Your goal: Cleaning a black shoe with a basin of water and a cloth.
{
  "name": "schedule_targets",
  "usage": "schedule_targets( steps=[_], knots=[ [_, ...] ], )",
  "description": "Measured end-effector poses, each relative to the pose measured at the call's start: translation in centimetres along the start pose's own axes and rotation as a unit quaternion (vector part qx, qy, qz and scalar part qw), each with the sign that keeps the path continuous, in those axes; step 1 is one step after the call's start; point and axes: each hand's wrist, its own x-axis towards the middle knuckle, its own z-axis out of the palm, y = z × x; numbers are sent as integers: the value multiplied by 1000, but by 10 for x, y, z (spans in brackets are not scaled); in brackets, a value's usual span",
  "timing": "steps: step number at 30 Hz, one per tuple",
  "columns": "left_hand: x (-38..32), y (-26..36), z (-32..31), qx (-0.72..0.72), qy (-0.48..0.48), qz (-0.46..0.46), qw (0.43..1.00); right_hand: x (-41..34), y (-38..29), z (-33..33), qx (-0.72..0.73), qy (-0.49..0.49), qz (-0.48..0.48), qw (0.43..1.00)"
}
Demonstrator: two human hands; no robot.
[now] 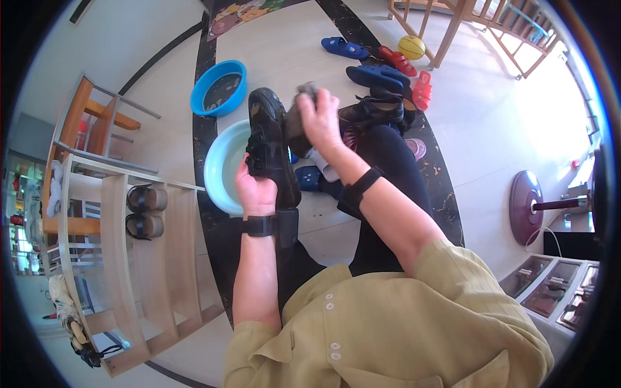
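Note:
My left hand (256, 191) grips a dark lace-up shoe (275, 165) around its heel half, the toe pointing away from me. My right hand (320, 116) is closed on a bunched grey-brown cloth (297, 128), held close along the shoe's right side. Whether the cloth touches the shoe is hard to tell. Below and left of the shoe stands a pale blue basin (213, 167), partly hidden by the shoe and my left hand. Beyond it, a brighter blue basin (195, 99) contains dark water with some foam.
Right of my hands lie black shoes (376, 110), blue slippers (373, 77), red sandals (422, 91) and a yellow ball (411, 47). A wooden shoe rack (114, 228) holding black-strapped sandals (154, 199) stands at left. A round-based stand (525, 207) is at right.

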Motion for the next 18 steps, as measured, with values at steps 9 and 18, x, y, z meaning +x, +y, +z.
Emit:
schedule_targets(
  steps=[9,18],
  knots=[
    [4,19,-12,54,48,85,994,-82,-36,-1,-62,-273,-68,958],
    [-1,45,2,-24,66,82,994,-73,-7,-13,-260,-527,-57,807]
  ],
)
